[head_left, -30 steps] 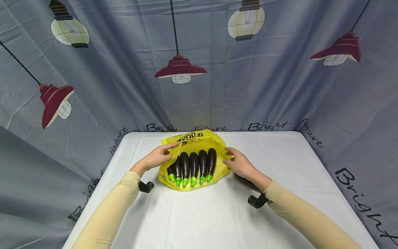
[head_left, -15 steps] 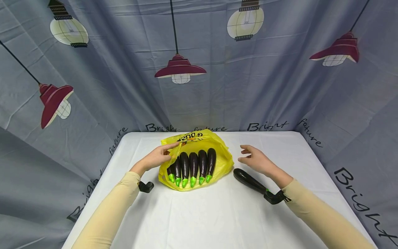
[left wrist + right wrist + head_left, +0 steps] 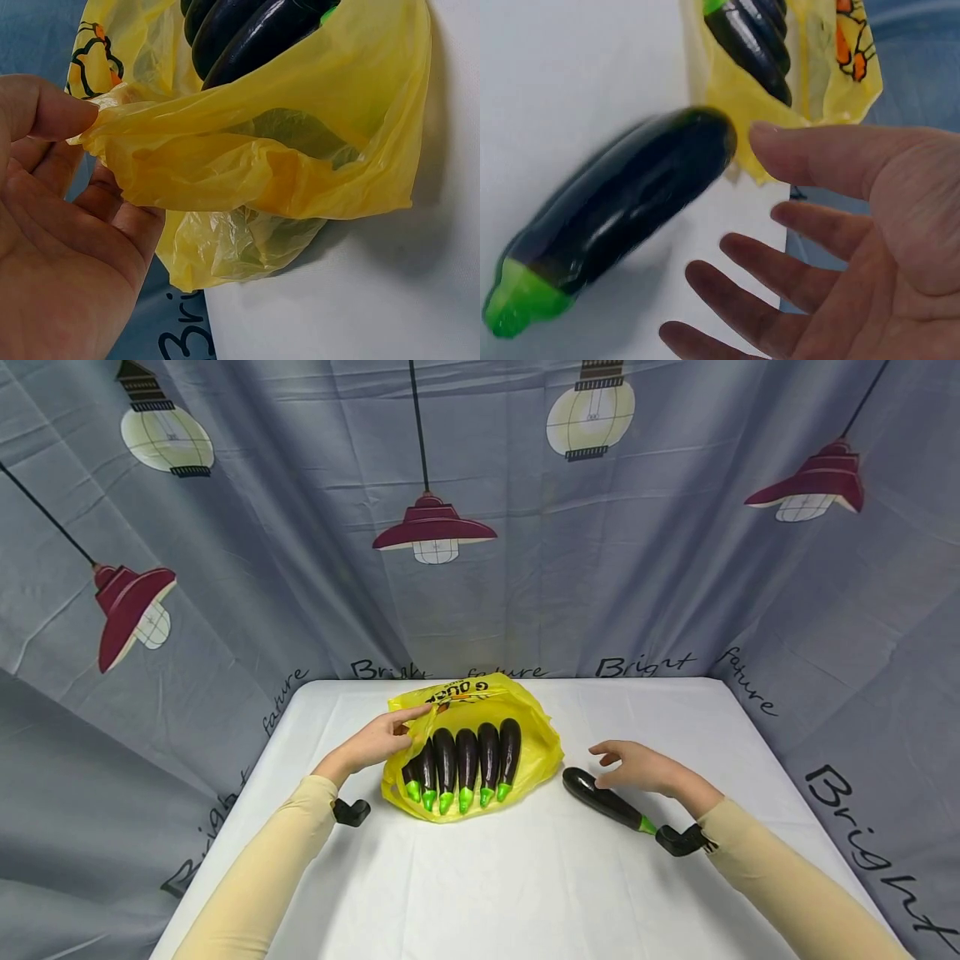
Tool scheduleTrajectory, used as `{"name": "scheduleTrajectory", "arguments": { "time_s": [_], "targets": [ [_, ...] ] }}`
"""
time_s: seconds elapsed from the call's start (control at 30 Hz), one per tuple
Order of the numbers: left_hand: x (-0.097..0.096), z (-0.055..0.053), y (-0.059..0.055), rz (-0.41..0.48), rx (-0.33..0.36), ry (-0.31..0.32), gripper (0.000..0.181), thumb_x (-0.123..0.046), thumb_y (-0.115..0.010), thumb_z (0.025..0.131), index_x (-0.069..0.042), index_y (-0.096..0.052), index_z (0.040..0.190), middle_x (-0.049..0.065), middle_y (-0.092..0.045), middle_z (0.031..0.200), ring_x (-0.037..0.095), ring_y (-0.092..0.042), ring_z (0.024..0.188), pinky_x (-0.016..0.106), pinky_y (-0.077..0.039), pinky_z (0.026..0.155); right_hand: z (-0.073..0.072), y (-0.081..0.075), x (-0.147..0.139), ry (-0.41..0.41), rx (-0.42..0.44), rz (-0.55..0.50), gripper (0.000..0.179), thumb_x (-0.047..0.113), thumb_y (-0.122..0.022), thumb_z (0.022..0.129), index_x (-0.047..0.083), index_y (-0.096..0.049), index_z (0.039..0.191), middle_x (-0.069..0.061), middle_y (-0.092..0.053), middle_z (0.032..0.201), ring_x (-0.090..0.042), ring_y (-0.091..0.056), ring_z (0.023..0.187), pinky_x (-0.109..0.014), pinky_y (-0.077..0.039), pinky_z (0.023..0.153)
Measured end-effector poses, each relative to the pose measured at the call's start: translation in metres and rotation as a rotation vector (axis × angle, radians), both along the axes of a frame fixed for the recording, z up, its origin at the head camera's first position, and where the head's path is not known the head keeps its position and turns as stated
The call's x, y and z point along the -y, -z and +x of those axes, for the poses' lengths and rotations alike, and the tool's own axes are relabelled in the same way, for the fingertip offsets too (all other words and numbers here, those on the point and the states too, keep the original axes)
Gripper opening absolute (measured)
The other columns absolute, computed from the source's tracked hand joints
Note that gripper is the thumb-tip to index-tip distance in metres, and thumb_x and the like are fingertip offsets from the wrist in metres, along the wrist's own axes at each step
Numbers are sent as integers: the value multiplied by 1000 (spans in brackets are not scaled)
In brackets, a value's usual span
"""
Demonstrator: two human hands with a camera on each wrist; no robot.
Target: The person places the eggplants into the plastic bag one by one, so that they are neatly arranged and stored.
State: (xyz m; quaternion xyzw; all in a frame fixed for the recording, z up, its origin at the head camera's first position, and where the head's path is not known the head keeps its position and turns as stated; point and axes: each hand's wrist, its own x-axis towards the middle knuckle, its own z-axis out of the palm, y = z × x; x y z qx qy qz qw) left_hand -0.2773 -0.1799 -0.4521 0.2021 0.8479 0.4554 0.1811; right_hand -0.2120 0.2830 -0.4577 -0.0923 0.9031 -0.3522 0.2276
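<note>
A yellow plastic bag (image 3: 536, 752) lies with its mouth towards me, several dark eggplants (image 3: 467, 760) with green stem ends side by side in it. My left hand (image 3: 375, 739) pinches the bag's left edge between thumb and fingers, as the left wrist view shows. One loose eggplant (image 3: 603, 797) rests on the table right of the bag, its green end pointing towards me and to the right. Just beyond it is my right hand (image 3: 645, 768), fingers spread and holding nothing. In the right wrist view the thumb (image 3: 817, 156) is beside the loose eggplant's rounded end (image 3: 705, 135).
The table (image 3: 480, 893) has a white cover. Behind it and at both sides hangs a grey-blue curtain (image 3: 480, 610) printed with lamps and lettering. A black wrist mount (image 3: 678, 841) on the right arm is close to the loose eggplant's green end.
My right hand has let go of the bag's right edge and moved right, then down to the loose eggplant, which its arm partly hid before. The left hand has kept its place.
</note>
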Motion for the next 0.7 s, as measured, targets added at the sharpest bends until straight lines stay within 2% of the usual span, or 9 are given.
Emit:
{"name": "scheduleTrajectory", "arguments": {
  "time_s": [0.2,0.33,0.53,0.7],
  "targets": [
    [1,0,0,-2,-2,-3,71,-4,-53,94,-26,-39,160,3,-33,164,32,-38,143,44,-40,99,-1,7,-13,-62,13,14,68,17,-79,87,4,-52,149,-23,-58,138,-45,-49,130,-60,-43,101],
    [1,0,1,1,-2,-3,71,-4,-53,93,-26,-40,160,4,-33,164,32,-38,142,45,-40,102,-2,10,-20,-99,50,-9,69,15,-79,87,8,-52,150,-21,-58,138,-41,-53,125,-55,-49,94],
    [0,0,0,8,3,-4,71,-3,-53,94,-27,-40,159,4,-34,163,29,-43,135,43,-41,94,-2,14,-25,-124,126,-49,71,9,-78,87,9,-49,152,-19,-57,137,-28,-61,109,-45,-55,82],
    [-1,0,0,6,4,-5,71,-3,-53,94,-27,-40,159,4,-35,163,29,-46,120,41,-41,86,0,20,-28,-137,131,-57,72,6,-79,85,9,-50,151,-13,-60,131,-30,-61,110,-43,-55,80]
  ]
}}
